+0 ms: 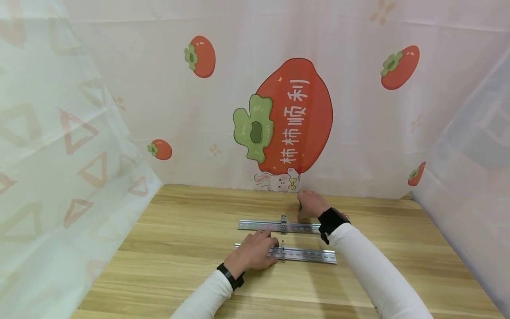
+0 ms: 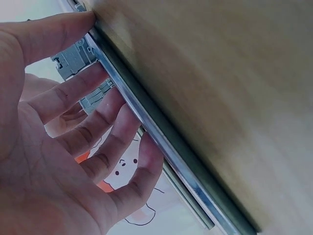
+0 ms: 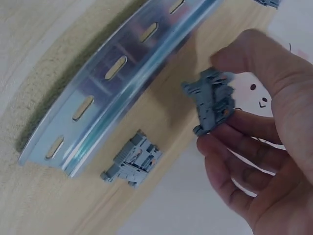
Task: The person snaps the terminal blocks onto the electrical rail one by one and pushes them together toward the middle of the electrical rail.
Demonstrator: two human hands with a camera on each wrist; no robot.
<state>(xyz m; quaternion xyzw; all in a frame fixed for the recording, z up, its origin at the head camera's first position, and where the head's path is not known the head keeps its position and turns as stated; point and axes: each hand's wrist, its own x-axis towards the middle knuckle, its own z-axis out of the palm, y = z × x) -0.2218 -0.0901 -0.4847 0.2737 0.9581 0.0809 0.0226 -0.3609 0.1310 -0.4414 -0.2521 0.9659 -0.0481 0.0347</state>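
One grey terminal block (image 3: 211,104) sits pinched in the right hand (image 1: 313,205) beyond the far rail (image 1: 259,225), the left hand (image 1: 255,251) resting loosely on the near rail (image 1: 308,255): fetching, I'd judge, with the next move likely needing it squared to a rail.

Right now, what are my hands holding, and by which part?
Your right hand pinches a small grey block by opposite edges. Your left hand touches the nearer metal rail; whether that's a firm grip can't be told.
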